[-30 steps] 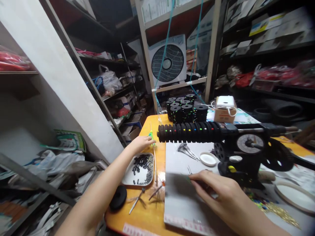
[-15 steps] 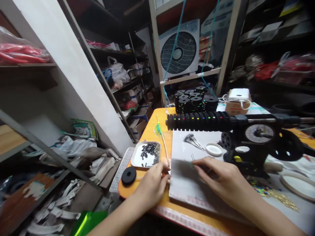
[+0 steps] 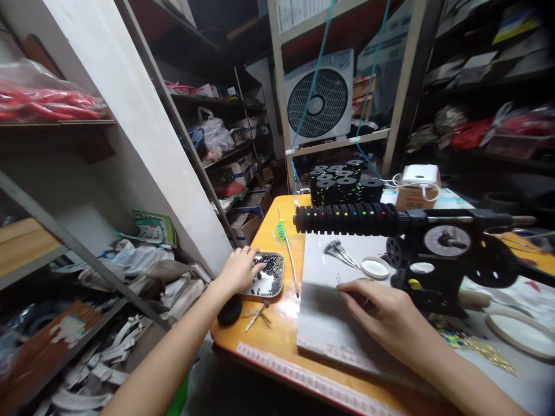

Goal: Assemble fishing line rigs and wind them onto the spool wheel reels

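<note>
My left hand [image 3: 239,270] is over the left side of a white tray [image 3: 282,276] of small black cylindrical pieces [image 3: 272,263]. Its fingers reach down among them, slightly apart, and I make out nothing held. On the grey-white board [image 3: 316,323], my right hand [image 3: 381,306] pinches thin dark wires [image 3: 339,280] between thumb and forefinger; their lower part is hidden by the fingers. A small bunch of thin stems with a grey tip [image 3: 259,315] lies on the yellow table below the tray. Beside it sits a black foam ring [image 3: 229,310].
A black winding machine [image 3: 446,254] carries a row of black discs with coloured pins [image 3: 347,218]. Near it lie a bundle of dark-headed wires [image 3: 340,252] and a white round lid [image 3: 375,267]. A stick with green threads [image 3: 288,248] is right of the tray. Stacked black spools [image 3: 336,182] stand behind.
My left hand has moved left and up from the table near the board to the tray. The small bunch of stems now shows where it was. My right hand keeps its pinch.
</note>
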Tool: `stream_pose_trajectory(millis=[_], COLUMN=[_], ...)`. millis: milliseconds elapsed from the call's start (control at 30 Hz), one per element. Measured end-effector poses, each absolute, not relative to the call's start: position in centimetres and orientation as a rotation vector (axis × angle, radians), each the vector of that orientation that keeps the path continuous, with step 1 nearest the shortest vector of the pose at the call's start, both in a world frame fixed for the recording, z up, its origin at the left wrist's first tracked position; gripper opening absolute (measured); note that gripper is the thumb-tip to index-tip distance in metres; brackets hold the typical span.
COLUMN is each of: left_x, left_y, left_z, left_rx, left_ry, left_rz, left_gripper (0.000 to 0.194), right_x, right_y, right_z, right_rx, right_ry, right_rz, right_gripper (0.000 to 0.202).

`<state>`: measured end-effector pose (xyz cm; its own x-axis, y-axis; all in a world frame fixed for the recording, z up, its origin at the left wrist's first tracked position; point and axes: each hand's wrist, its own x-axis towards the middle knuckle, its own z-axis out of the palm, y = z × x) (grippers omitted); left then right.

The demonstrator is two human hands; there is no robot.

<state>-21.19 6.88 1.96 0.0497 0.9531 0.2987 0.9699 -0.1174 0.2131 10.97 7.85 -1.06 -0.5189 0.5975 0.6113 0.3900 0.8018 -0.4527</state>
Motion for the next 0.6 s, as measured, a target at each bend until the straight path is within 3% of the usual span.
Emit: stream_pose_trajectory(millis=[167, 300, 467, 600], left_x=[-14.8, -10.9, -10.8, -12.1], left_y=[4.7, 3.6, 3.7, 3.2], left_z=[2.6, 2.8, 1.3, 0.3], left_rx=[-2.586, -2.985, -2.958, -2.903], left_ry=[-1.546, -1.033, -1.066, -1.137], left_rz=[-0.555, -0.604, -0.713, -0.696], left_gripper=[0.042, 0.066, 0.026, 0.023], right_x=[10.5, 10.1, 9.9, 8.9], right_y=[6.6, 5.7, 5.1, 4.5], right_z=[-0.4, 0.5, 1.7, 2.2], right_rx=[-0.644, -0.506, -0.548, -0.526], right_ry=[-2.205, -2.145, -2.150, -2.201], right_rz=[0.373, 0.460, 0.626, 0.680], right_gripper=[0.013, 0.010, 0.010, 0.011])
